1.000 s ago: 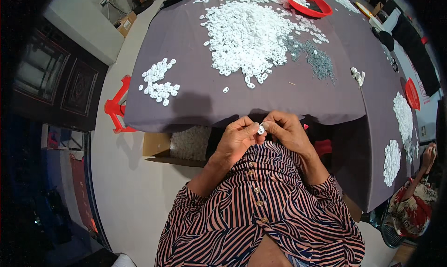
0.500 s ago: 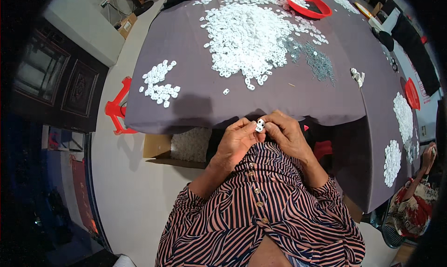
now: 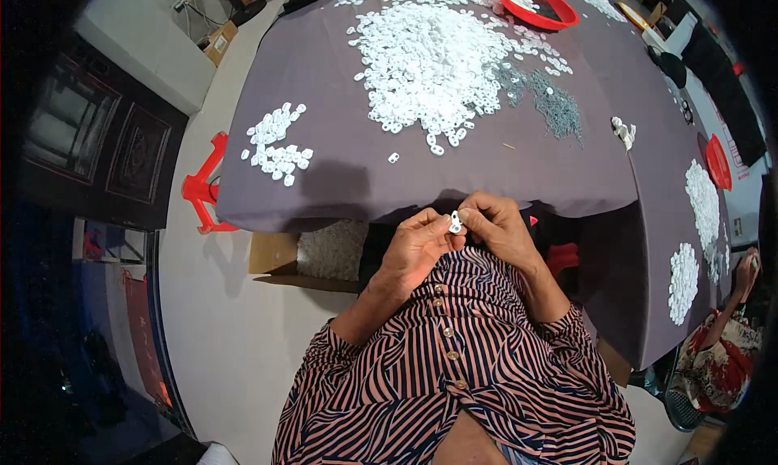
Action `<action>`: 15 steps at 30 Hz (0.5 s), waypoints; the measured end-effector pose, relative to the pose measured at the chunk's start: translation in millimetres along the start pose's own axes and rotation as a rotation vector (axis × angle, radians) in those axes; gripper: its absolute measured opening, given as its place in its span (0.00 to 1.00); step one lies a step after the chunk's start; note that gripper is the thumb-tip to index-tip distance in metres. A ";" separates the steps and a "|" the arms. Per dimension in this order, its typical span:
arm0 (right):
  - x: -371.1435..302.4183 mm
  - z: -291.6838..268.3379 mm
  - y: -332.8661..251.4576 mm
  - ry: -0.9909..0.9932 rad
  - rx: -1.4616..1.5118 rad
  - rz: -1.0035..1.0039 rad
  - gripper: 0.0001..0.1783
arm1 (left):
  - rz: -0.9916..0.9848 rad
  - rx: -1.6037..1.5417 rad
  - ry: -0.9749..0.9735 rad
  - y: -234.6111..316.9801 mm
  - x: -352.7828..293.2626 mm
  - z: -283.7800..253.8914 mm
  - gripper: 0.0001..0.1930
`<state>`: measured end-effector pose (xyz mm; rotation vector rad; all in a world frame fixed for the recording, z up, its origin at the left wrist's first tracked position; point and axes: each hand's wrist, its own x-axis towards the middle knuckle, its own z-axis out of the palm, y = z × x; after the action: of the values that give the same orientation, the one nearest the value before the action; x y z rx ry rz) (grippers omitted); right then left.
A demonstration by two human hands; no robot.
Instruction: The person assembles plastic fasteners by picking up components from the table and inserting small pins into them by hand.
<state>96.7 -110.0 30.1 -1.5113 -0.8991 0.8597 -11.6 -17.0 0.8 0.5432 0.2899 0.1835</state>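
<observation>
While you face the table [image 3: 559, 173] under its dark cloth, the cardboard box [image 3: 271, 254] stands open below its near edge, to your left, filled with whitish pieces too dim to tell singly. On the cloth ahead spreads the large heap [image 3: 429, 60] of small white pieces, many showing 2 holes. Beyond its right side sits the red tray [image 3: 569, 24], with white pieces in its left part and something dark in its right. Another red tray [image 3: 718, 163] lies far to your right; you cannot tell what it contains. Thin grey pins [image 3: 559, 112] lie loose beside the heap, and a small cluster of white pieces [image 3: 279, 157] lies to your left, well apart from it.

Your 2 hands meet just off the table's near edge, above your lap. Your left hand [image 3: 415, 246] pinches the white piece [image 3: 455, 223] between thumb and fingers, and your right hand [image 3: 504, 231] has its thumb and forefinger closed on the piece's right side.
</observation>
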 end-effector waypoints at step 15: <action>4.2 3.6 6.2 0.148 0.259 0.116 0.08 | 0.086 0.263 0.151 2.7 -0.3 -5.1 0.06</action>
<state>95.8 -105.2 23.3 -1.3897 -0.5723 0.8981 -13.8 -12.3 -1.9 0.8047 0.4411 0.2728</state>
